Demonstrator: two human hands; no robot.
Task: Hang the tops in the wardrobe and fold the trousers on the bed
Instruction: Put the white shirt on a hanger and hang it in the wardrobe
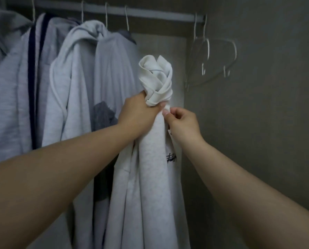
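A white sweatshirt (150,168) with a small dark print hangs bunched in front of the wardrobe. My left hand (137,112) grips it just under its bundled collar (156,79), which sticks up above my fist. Just to the right, my right hand (182,123) pinches the fabric below the collar with thumb and fingertips. No hanger is visible in the sweatshirt. Above runs the wardrobe rail (114,10).
Several grey and white hoodies (81,72) hang on wire hangers along the left of the rail. Two empty wire hangers (211,56) hang at the rail's right end, beside the grey side wall (267,87). A gap on the rail lies between them.
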